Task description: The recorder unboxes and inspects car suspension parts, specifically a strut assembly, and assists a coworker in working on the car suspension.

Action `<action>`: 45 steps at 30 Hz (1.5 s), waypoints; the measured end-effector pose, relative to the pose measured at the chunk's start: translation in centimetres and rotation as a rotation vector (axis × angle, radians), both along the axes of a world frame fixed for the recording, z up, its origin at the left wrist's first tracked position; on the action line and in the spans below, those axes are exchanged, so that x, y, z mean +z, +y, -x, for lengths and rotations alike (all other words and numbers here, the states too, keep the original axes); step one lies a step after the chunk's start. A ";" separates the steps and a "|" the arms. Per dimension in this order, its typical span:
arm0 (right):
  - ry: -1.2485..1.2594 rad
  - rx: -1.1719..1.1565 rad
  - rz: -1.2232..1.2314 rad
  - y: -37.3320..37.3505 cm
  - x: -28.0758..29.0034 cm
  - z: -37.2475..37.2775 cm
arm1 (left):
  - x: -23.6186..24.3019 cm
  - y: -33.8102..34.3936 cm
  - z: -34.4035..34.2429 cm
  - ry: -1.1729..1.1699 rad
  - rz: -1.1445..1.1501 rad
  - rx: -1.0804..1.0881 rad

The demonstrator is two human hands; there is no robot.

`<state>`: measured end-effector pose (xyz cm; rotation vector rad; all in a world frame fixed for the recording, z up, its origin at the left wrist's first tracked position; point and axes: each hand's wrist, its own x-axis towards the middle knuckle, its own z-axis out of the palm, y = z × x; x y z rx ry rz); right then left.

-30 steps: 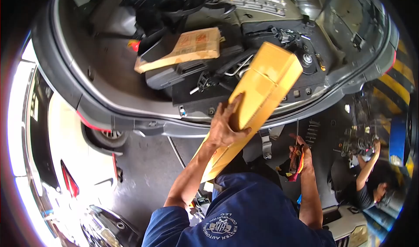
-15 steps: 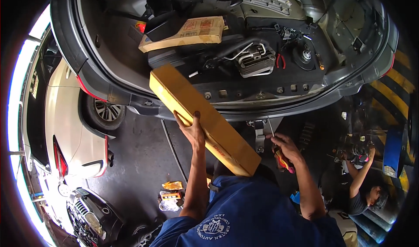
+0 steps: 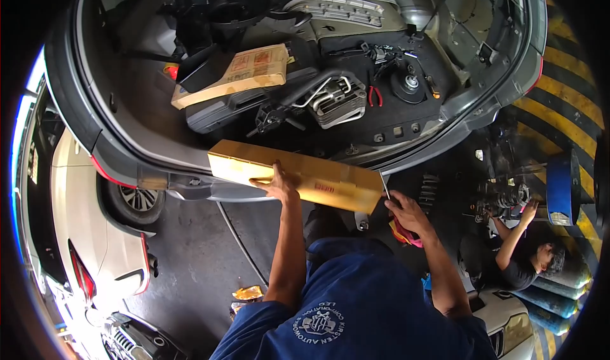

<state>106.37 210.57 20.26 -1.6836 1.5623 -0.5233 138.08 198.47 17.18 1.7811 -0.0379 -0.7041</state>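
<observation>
A long yellow-brown cardboard box (image 3: 318,174) lies slantwise before me at the open car trunk, its left end a little higher. My left hand (image 3: 279,183) grips its near side around the middle, the fingers partly on its face. In my right hand (image 3: 410,212) is a screwdriver (image 3: 386,186), its thin metal shaft pointing up beside the box's right end. Whether the tip touches the cardboard I cannot tell. A red, yellow and pink item (image 3: 403,234) shows beneath the right hand; its kind is unclear.
The trunk holds another cardboard box (image 3: 238,74), a metal cooler-like part with pipes (image 3: 340,99), red-handled pliers (image 3: 375,95) and a round dark part (image 3: 408,85). At right a co-worker (image 3: 524,258) handles a coil-spring part (image 3: 518,195). A white car (image 3: 105,201) stands at left.
The long box has swung from steeply tilted to nearly level, its right end rising toward the screwdriver. My left hand still grips it. The view has shifted a little.
</observation>
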 end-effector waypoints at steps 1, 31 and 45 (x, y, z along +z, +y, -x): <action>0.096 0.095 0.041 -1.0 1.2 -0.7 | -0.3 -1.2 -0.3 0.031 -0.210 0.014; 0.459 0.571 -0.381 -16.6 3.8 -4.4 | -3.7 -3.5 0.0 -0.166 -0.321 -0.119; 0.619 0.477 -0.422 -13.6 4.9 0.1 | -2.2 -3.0 0.7 -0.090 -0.252 -0.127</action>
